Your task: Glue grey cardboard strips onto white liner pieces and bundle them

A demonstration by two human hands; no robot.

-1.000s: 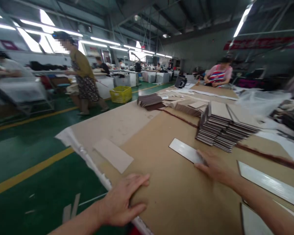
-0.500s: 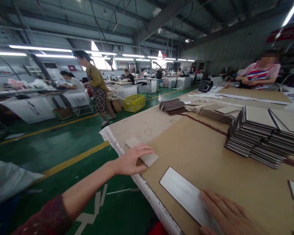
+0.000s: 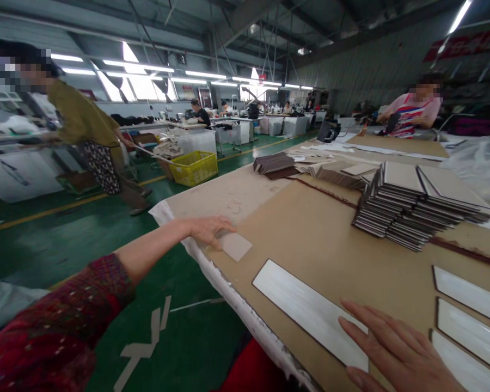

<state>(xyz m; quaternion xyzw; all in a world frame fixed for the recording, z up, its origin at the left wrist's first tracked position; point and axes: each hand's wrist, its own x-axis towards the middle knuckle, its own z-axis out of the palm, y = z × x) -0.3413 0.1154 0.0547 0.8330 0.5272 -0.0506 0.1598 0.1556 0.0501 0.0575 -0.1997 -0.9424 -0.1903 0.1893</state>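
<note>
My left hand reaches out to the table's left edge and lies with fingers spread on a small beige card piece. My right hand rests flat, fingers stretched out, on the near end of a long white strip lying on the brown table. Neither hand grips anything.
A fanned stack of dark-edged boards sits at the right middle. Three more white strips lie at the right edge. Darker stacks lie farther back. A person in an olive top walks the green aisle beside a yellow crate; another person sits at the far end.
My left hand left the table's near edge and reached out onto the beige card piece. My right hand slid the white strip toward me and now lies on its near end.
</note>
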